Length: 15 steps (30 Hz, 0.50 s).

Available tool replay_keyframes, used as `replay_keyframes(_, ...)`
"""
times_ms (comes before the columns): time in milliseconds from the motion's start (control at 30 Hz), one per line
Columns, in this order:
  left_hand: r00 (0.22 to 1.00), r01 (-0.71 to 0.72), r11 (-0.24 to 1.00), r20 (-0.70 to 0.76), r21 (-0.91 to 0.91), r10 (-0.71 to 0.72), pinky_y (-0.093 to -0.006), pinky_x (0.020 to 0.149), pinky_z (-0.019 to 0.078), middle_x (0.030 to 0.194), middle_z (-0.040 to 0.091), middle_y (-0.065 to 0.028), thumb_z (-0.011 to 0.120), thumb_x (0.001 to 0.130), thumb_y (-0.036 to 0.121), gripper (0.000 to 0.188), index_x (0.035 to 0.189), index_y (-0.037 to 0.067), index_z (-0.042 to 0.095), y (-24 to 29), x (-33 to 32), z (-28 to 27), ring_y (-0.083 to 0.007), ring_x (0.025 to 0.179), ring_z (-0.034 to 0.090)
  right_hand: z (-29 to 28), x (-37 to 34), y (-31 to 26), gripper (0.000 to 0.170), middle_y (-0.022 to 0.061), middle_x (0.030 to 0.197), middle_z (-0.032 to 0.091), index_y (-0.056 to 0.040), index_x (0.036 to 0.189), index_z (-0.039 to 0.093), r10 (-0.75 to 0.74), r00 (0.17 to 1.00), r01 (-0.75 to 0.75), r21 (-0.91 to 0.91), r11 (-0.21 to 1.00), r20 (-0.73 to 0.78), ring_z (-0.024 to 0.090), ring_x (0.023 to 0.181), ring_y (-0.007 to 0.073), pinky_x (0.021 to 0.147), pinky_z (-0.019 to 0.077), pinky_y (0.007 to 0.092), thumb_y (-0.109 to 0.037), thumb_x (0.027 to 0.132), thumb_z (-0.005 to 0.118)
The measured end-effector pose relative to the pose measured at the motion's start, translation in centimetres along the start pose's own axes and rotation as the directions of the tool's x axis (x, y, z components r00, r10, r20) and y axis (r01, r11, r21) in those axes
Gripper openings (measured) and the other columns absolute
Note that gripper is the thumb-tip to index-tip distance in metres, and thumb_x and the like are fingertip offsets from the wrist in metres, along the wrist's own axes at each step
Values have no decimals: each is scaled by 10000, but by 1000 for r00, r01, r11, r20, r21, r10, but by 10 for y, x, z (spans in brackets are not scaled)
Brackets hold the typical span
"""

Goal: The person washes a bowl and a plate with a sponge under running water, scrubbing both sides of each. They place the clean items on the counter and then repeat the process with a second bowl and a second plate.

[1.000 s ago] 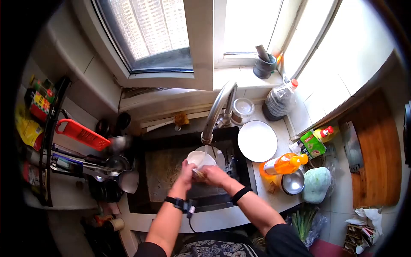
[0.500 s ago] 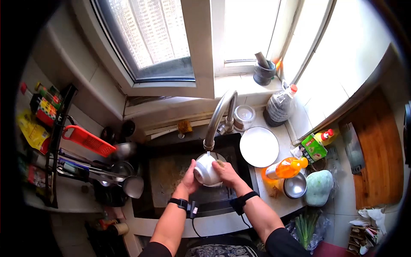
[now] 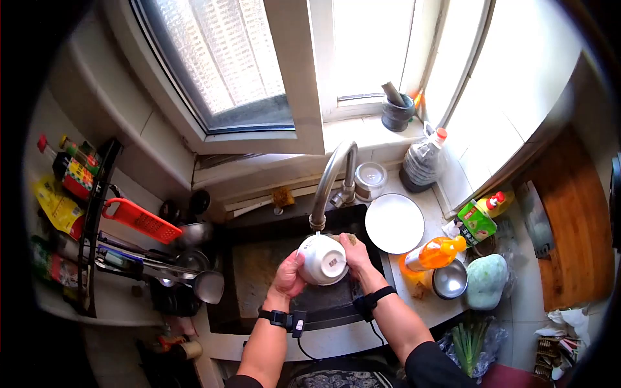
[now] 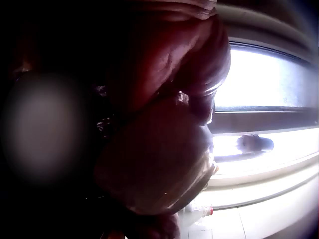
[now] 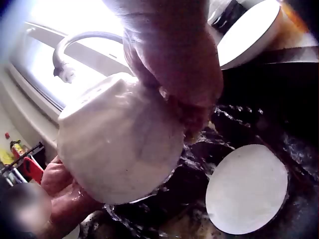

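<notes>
A white bowl point(image 3: 318, 257) is tipped under the faucet point(image 3: 332, 184), its base ring turned up toward the head view. My left hand point(image 3: 289, 274) grips the bowl's left side, thumb on its outer wall. At the opposite side is my right hand point(image 3: 357, 254), pinching a small brownish scrubbing pad point(image 3: 351, 238) by the rim. In the right wrist view the right hand's fingers curl over the edge of the wet bowl point(image 5: 119, 144), hiding most of the pad. Below lies a white round dish point(image 5: 246, 189) in the dark sink point(image 3: 249, 278). The left wrist view is very dark.
Right of the sink stand a white plate point(image 3: 394, 223), an orange detergent bottle point(image 3: 435, 253), a metal bowl point(image 3: 449, 279) and a pale green gourd point(image 3: 486, 281). A rack with ladles and a red basket point(image 3: 142, 220) is on the left. A glass jar point(image 3: 370, 181) sits behind.
The bowl has been turned from mouth-up to base-up, facing the head view. Both hands have shifted round its sides, and the right hand keeps the pad. The head view has shifted slightly.
</notes>
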<state>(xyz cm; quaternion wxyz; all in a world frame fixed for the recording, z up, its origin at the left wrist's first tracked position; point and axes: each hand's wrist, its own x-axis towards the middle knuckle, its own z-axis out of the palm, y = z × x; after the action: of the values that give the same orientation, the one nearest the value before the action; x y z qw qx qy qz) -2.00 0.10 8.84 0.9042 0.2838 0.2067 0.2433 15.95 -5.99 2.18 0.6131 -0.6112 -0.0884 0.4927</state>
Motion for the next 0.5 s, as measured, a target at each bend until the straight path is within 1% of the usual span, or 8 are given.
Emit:
replay_keyframes(67,1000,19,992,-16,127,-18,-367,943,454,1177,601,-97,581,920,277,425,1244,13,500,1,0,3,-204,1065,583,11,-11,-21,310,49,923,660,-6,1037,605,-36,998,33,51,998,53,595,838,145,768,486,301,-296,963,525)
replay_keyframes(100,999,20,976,-38,217,-13,-355,926,463,1163,606,-90,582,923,248,394,1231,14,508,0,3,2,-194,1045,590,17,-11,-27,307,51,937,662,-16,1032,615,-78,996,82,-101,992,39,596,848,138,767,491,302,-304,944,555)
replay_keyframes(167,997,24,937,-77,348,4,-334,895,477,1136,614,-78,586,922,193,344,1209,15,521,-5,8,-3,-177,1008,600,27,-22,-35,278,87,930,669,-30,1018,630,-200,978,206,-410,889,58,610,862,150,757,497,303,-280,899,613)
replay_keyframes(200,996,24,921,-91,390,13,-326,881,482,1123,616,-72,589,919,166,325,1200,16,526,-8,14,-8,-169,991,603,33,-27,-29,231,128,957,661,-30,945,627,-433,896,420,-514,748,102,634,868,205,743,505,314,-234,841,664)
replay_keyframes(233,994,24,903,-104,428,23,-317,867,488,1111,618,-66,591,916,140,307,1190,16,531,-12,20,-14,-161,974,606,38,-33,-22,200,140,981,638,-37,885,608,-691,680,700,-496,513,246,622,896,280,772,498,349,-193,793,692)
replay_keyframes(300,990,2,906,-128,423,58,-299,838,495,1089,618,-52,590,909,107,252,1141,20,546,-17,24,-20,-141,962,600,43,-56,-16,178,122,983,623,-47,840,587,-728,588,773,-510,376,353,589,922,313,827,475,379,-170,771,696)
replay_keyframes(400,988,-43,906,-117,421,101,-280,833,489,1081,618,-49,580,908,89,204,1099,23,547,-12,14,-9,-131,955,595,42,-65,-15,171,116,976,616,-60,891,615,-730,507,843,-440,309,459,567,953,307,867,449,389,-154,766,685)
replay_keyframes(500,997,-44,910,-46,412,69,-289,889,469,1108,604,-45,579,902,85,246,1139,30,536,-11,4,-11,-134,984,585,44,-41,-27,203,102,981,619,-67,965,634,-803,447,863,-425,273,394,566,956,299,871,447,377,-145,779,658)
